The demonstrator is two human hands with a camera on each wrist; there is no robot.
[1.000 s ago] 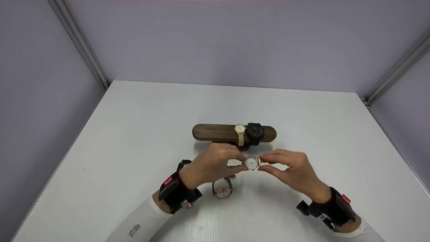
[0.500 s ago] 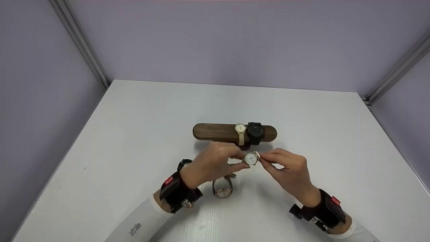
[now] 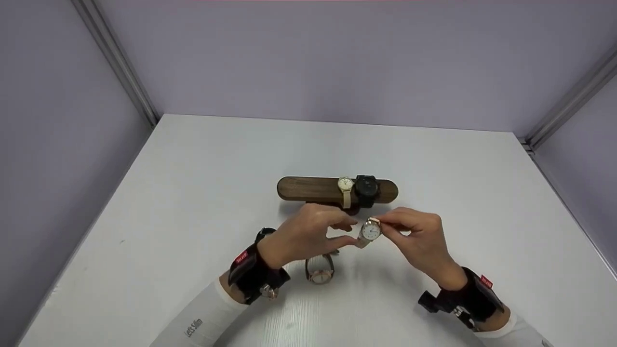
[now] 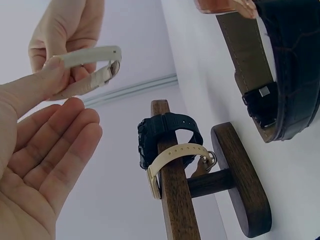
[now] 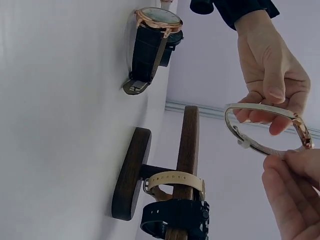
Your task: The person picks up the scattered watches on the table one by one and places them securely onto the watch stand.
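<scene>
A watch with a white face and pale strap [image 3: 370, 232] is held in the air between both hands, in front of a wooden stand [image 3: 308, 189]. My right hand [image 3: 417, 236] pinches it at the case and upper strap. My left hand [image 3: 308, 236] holds the lower strap with thumb and fingertips; in the left wrist view the thumb lies on the pale strap [image 4: 85, 56] and the other fingers [image 4: 50, 145] are nearly straight. On the stand's bar hang a cream-strapped watch [image 3: 345, 185] and a black watch [image 3: 366, 187].
A rose-gold watch with a dark leather strap [image 3: 319, 272] lies on the white table [image 3: 193, 193] just under my left hand. The stand rests on an oval wooden foot [image 4: 245, 185]. Lilac walls close the table at back and sides.
The white-faced watch has moved a little to the right and turned with my right hand. My left fingers have loosened and slid along the strap.
</scene>
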